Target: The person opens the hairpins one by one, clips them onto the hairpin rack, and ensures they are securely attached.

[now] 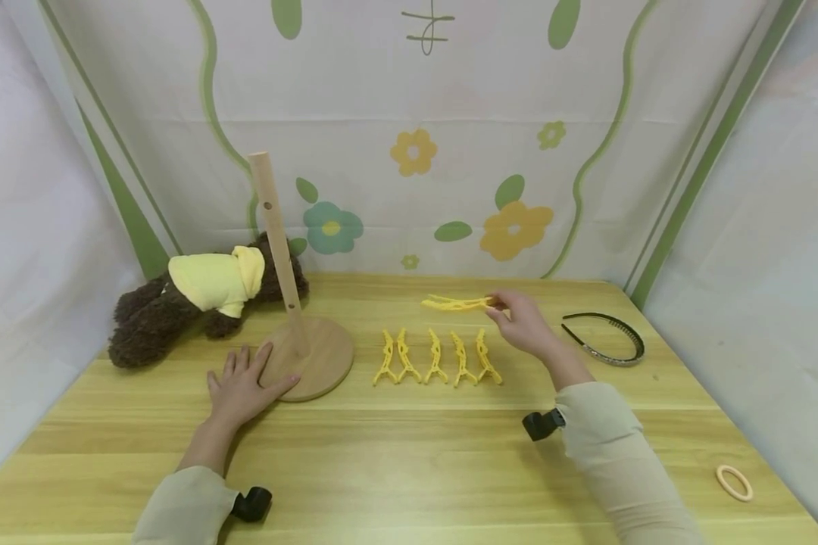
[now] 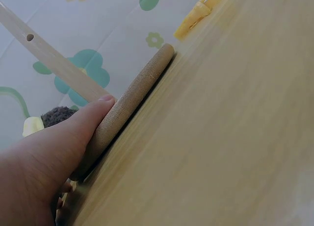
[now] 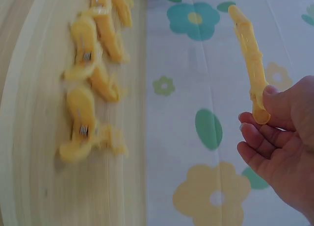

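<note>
My right hand [image 1: 521, 324] pinches a yellow alligator hair clip [image 1: 457, 303] by one end between thumb and fingers, raised above the table. In the right wrist view the pinched clip [image 3: 252, 54] points upward from the fingertips. Below and left of that hand, several more yellow hair clips [image 1: 435, 356] stand in a row on the table. My left hand [image 1: 244, 387] lies with spread fingers at the left side of a wooden stand's round base [image 1: 327, 363]. Its thumb rests on the base, as the left wrist view shows; the other fingers there are mostly hidden.
The stand's wooden post [image 1: 278, 235] rises from the base, leaning slightly left. A dark brown plush toy [image 1: 143, 325] in a yellow hoodie lies behind it. To the right are a black headband [image 1: 613, 359] and a pale ring [image 1: 734, 483]. A flowered cloth [image 1: 368, 151] hangs behind the table.
</note>
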### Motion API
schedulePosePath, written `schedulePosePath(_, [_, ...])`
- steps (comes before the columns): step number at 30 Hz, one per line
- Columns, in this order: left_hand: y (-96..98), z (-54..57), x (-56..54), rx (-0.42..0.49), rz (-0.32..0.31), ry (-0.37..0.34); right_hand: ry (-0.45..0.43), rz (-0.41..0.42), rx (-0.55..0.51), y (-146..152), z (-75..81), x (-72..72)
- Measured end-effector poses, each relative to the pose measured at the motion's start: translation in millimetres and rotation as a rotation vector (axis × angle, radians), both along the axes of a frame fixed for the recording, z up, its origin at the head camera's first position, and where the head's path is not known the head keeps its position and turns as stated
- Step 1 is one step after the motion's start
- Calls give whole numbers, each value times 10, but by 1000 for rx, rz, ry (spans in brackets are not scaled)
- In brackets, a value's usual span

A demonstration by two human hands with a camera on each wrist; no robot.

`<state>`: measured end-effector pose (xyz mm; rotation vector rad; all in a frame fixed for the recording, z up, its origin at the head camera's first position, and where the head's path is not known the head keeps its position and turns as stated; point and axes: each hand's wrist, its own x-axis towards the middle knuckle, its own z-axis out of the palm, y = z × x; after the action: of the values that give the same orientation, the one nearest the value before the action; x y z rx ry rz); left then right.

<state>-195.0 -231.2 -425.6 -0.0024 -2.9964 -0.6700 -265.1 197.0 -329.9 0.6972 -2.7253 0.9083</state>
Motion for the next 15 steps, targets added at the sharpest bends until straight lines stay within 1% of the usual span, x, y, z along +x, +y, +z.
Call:
schedulePosePath(3, [6, -3, 7, 0, -2, 1, -5, 24, -25, -196, 0, -4])
schedulePosePath(6, [7, -2, 10, 2, -4, 3, -12, 47, -62, -402, -43, -7])
schedulePosePath(12, [-2, 7, 22, 9, -2, 0, -12, 99, -138, -840, -217, 14])
schedulePosePath(15, [2, -10, 12, 6, -7, 5, -41, 114, -160, -1036, -317, 35])
